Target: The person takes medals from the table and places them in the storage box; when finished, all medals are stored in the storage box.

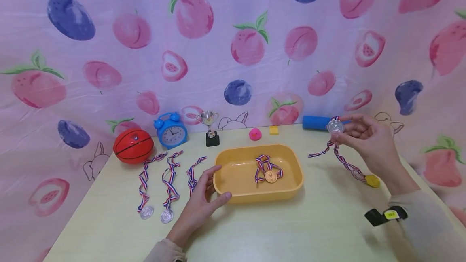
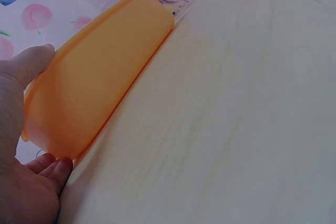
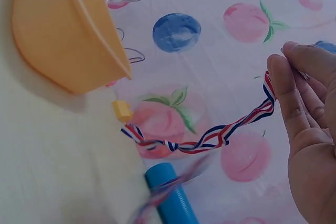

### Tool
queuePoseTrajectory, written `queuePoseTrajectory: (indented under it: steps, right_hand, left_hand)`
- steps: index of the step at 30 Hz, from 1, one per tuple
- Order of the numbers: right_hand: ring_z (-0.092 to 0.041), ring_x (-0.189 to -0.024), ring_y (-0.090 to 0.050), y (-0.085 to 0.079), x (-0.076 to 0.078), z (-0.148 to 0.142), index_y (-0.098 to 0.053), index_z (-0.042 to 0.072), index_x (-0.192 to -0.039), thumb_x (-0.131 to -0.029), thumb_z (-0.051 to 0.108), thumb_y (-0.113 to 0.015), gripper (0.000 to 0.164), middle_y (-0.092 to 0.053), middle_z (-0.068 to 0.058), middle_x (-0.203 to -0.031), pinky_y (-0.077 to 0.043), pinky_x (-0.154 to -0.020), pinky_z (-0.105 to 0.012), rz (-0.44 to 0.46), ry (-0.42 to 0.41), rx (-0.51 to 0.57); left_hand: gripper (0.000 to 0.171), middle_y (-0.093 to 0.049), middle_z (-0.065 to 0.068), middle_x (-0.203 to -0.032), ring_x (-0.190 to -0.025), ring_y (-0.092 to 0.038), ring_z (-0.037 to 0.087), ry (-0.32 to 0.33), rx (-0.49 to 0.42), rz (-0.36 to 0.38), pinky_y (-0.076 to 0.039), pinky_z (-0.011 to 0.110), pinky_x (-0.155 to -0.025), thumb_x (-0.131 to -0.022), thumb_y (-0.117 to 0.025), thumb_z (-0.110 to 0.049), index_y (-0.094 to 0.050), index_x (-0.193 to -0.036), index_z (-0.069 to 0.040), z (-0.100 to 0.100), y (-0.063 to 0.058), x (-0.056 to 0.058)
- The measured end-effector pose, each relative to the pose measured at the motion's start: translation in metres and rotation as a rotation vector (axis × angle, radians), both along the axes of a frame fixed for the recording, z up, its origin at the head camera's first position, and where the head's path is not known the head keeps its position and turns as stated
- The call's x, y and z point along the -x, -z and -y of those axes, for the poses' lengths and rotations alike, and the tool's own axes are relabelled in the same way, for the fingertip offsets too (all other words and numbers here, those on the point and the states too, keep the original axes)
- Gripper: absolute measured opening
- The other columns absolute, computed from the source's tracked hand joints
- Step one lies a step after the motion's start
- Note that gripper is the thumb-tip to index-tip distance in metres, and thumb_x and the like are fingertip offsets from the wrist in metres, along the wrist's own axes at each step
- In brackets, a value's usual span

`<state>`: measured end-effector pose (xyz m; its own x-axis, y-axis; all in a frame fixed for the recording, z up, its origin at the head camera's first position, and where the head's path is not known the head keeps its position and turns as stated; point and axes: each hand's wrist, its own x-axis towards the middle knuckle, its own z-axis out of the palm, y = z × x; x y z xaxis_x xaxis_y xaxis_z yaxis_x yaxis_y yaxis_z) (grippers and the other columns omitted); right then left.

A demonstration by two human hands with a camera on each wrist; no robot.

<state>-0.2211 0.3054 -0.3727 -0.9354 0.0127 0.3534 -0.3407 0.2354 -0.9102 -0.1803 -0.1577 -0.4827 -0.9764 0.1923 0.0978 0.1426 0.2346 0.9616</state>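
Observation:
My right hand (image 1: pixel 367 142), above the right side of the table, pinches a silver medal (image 1: pixel 335 126) between thumb and fingers. Its striped ribbon (image 3: pixel 210 137) dangles below the fingers. Another stretch of ribbon runs down from there towards a gold medal (image 1: pixel 372 180) near the wrist. My left hand (image 1: pixel 202 193) holds the left near corner of a yellow plastic basin (image 1: pixel 255 198), thumb at the rim and fingers round its end. Inside the basin lies a bronze medal (image 1: pixel 271 176) on its ribbon. In the left wrist view, the fingertips (image 2: pixel 63 166) meet the basin's lower corner.
Left of the basin lie two silver medals (image 1: pixel 147 212) (image 1: pixel 167 216) with ribbons, and another ribbon (image 1: pixel 191 175) partly behind my left hand. Along the back stand a ball (image 1: pixel 133 146), alarm clock (image 1: pixel 172 134), trophy (image 1: pixel 209 120), pink duck (image 1: pixel 255 134), yellow block (image 1: pixel 274 129) and blue cylinder (image 1: pixel 314 123).

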Motion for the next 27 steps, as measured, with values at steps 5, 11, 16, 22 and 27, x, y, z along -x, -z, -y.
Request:
queuePoseTrajectory:
  steps: [5, 11, 16, 22, 27]
  right_hand:
    - [-0.011, -0.092, -0.083, -0.013, 0.001, 0.006, -0.064, 0.007, -0.145, -0.1, 0.005, -0.083, 0.049, -0.082, 0.008, -0.108, -0.065, -0.087, -0.021, -0.011, 0.022, -0.004]
    - [-0.009, -0.094, -0.083, -0.025, 0.001, 0.017, -0.066, 0.007, -0.143, -0.099, 0.004, -0.083, 0.047, -0.082, 0.008, -0.108, -0.064, -0.087, -0.02, -0.066, 0.022, -0.011]
    - [-0.012, -0.094, -0.083, -0.035, 0.003, 0.031, -0.069, 0.006, -0.14, -0.098, -0.001, -0.083, 0.046, -0.082, 0.001, -0.108, -0.065, -0.087, -0.023, -0.102, -0.076, 0.103]
    - [-0.015, -0.094, -0.083, -0.044, 0.007, 0.051, -0.07, 0.003, -0.136, -0.096, -0.002, -0.085, 0.043, -0.082, -0.002, -0.107, -0.066, -0.087, -0.026, -0.153, -0.165, 0.149]
    - [-0.018, -0.094, -0.083, -0.05, 0.011, 0.069, -0.07, 0.002, -0.134, -0.094, -0.003, -0.086, 0.043, -0.082, -0.005, -0.107, -0.067, -0.085, -0.031, -0.156, -0.199, 0.157]
  left_hand:
    - [0.082, -0.045, 0.006, -0.171, -0.155, -0.05, 0.032, 0.004, -0.008, -0.002, -0.037, 0.056, -0.132, -0.1, -0.087, -0.023, -0.042, -0.169, -0.025, 0.0, 0.0, 0.0]
    - [0.082, -0.045, 0.006, -0.171, -0.155, -0.05, 0.032, 0.002, -0.008, 0.0, -0.037, 0.056, -0.132, -0.1, -0.087, -0.023, -0.042, -0.169, -0.025, 0.0, 0.0, 0.0]
    - [0.083, -0.045, 0.006, -0.172, -0.155, -0.049, 0.032, -0.002, -0.008, 0.007, -0.037, 0.056, -0.132, -0.099, -0.088, -0.024, -0.043, -0.169, -0.026, 0.0, 0.001, 0.001]
    - [0.082, -0.044, 0.006, -0.172, -0.155, -0.05, 0.032, -0.001, -0.005, -0.001, -0.037, 0.056, -0.132, -0.1, -0.087, -0.024, -0.042, -0.169, -0.025, 0.001, 0.001, 0.001]
    - [0.082, -0.045, 0.005, -0.172, -0.154, -0.05, 0.031, 0.002, -0.004, -0.005, -0.038, 0.056, -0.132, -0.1, -0.087, -0.024, -0.043, -0.169, -0.026, 0.001, 0.002, 0.002]
